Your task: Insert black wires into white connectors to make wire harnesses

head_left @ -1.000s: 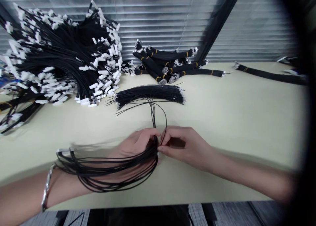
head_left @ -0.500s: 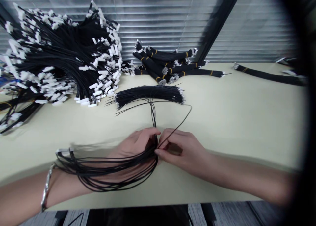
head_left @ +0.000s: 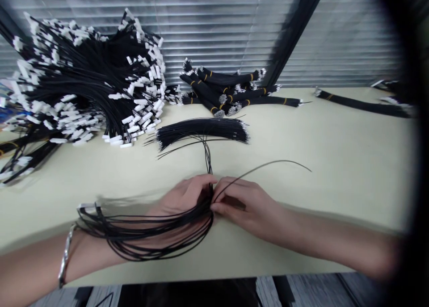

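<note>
My left hand [head_left: 187,195] is closed around a bunch of thin black wires [head_left: 157,226] that loops back over the wrist, with a white connector [head_left: 89,206] at its far end. A few wires also rise from this hand toward the loose bundle behind. Close against it, my right hand [head_left: 244,199] pinches a single black wire [head_left: 268,164] between thumb and fingertips. That wire's free end arcs out to the right, above the table. What the fingertips do where the hands meet is partly hidden. Just beyond lies a loose bundle of black wires [head_left: 203,132] with bare metal ends.
A big heap of black wires with white connectors [head_left: 97,79] stands at the back left. Several bundles tied with yellow bands [head_left: 231,90] are piled at the back middle. Another tied bundle [head_left: 362,105] lies at the right. The table's front edge [head_left: 214,280] is near me.
The free end of the wire in my right hand has come away from the loose bundle and swung out to the right. Both hands have stayed in nearly the same place.
</note>
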`<state>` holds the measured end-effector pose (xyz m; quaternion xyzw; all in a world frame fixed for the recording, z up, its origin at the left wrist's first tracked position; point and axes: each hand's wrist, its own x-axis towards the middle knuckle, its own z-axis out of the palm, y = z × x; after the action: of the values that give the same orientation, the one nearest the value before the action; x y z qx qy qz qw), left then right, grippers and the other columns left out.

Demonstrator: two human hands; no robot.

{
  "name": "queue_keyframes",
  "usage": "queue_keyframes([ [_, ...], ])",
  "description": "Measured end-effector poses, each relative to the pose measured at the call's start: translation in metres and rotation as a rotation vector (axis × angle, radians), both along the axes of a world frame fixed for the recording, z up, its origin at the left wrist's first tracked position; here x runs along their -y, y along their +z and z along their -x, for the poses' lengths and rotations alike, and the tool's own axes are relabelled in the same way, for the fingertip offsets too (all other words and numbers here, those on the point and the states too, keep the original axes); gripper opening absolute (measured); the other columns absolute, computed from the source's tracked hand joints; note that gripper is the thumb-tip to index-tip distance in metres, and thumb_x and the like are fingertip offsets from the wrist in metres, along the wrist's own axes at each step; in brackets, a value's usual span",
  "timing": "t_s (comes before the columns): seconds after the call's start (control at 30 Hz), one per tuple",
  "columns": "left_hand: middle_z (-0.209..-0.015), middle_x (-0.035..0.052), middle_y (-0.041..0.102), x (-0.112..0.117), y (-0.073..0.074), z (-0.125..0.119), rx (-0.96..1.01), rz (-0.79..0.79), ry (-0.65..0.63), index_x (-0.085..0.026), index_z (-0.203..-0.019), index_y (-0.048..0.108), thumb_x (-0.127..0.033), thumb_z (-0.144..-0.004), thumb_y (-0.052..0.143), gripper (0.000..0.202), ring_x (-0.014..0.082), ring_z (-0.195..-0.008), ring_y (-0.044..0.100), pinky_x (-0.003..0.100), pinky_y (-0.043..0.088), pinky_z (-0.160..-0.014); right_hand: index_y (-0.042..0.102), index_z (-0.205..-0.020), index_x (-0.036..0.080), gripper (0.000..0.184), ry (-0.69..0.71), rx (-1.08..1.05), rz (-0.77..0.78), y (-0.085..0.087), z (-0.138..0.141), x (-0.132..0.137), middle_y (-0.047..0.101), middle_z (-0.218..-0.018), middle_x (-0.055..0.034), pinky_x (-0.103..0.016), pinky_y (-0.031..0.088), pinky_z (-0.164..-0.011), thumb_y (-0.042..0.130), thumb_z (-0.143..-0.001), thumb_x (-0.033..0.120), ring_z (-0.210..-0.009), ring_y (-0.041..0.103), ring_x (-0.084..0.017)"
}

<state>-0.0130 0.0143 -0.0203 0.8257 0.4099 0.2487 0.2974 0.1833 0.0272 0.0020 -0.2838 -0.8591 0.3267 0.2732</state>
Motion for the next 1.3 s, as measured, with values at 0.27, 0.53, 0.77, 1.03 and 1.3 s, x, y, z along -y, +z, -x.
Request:
queue_keyframes([
  [0.27,-0.090,0.0002,0.064,0.001,-0.002,0.002,0.001,-0.057,0.004,-0.024,-0.123,0.031,-0.023,-0.070,0.060,0.061,0.0141,-0.063,0.062,0.023,0.049,-0.054,0.063,-0.082,0.015,0.003,-0.099,-0.209,-0.025,0.000,0.000,0.002,0.064,-0.084,-0.0036,-0.025,0.048,-0.079,0.061,-0.083,0.013,-0.082,0.059,-0.012],
  [0.53,-0.085,-0.0023,0.061,-0.001,-0.003,0.001,0.003,-0.056,-0.004,-0.026,-0.122,0.028,-0.019,-0.068,0.061,0.064,0.0147,-0.064,0.062,0.024,0.049,-0.055,0.064,-0.084,0.014,0.006,-0.030,-0.153,-0.040,0.000,-0.002,0.003,0.065,-0.085,-0.0044,-0.026,0.049,-0.077,0.059,-0.084,0.012,-0.083,0.060,-0.014],
  [0.77,-0.085,-0.0042,0.058,0.001,-0.003,0.000,0.019,-0.029,0.023,-0.027,-0.121,0.029,-0.018,-0.066,0.059,0.064,0.0115,-0.059,0.059,0.022,0.046,-0.052,0.065,-0.084,0.014,0.008,-0.006,-0.227,-0.149,0.003,-0.002,0.004,0.067,-0.081,-0.0041,-0.028,0.049,-0.076,0.059,-0.084,0.009,-0.082,0.059,-0.014],
  [1.03,-0.075,-0.0076,0.052,0.009,0.017,-0.007,0.014,0.103,0.149,-0.027,-0.116,0.037,-0.022,-0.070,0.058,0.052,0.0110,-0.058,0.054,0.021,0.042,-0.052,0.065,-0.082,0.015,0.007,-0.042,-0.200,-0.145,0.005,-0.001,0.003,0.067,-0.080,-0.0040,-0.030,0.049,-0.075,0.060,-0.083,0.010,-0.080,0.060,-0.015],
  [1.3,-0.077,-0.0050,0.054,0.001,0.011,-0.006,0.083,0.225,0.074,-0.024,-0.117,0.040,-0.026,-0.070,0.061,0.051,0.0131,-0.061,0.053,0.024,0.043,-0.056,0.064,-0.078,0.016,0.009,0.000,-0.165,-0.054,-0.001,0.000,-0.001,0.065,-0.078,-0.0018,-0.029,0.048,-0.075,0.059,-0.085,0.013,-0.081,0.059,-0.014],
])
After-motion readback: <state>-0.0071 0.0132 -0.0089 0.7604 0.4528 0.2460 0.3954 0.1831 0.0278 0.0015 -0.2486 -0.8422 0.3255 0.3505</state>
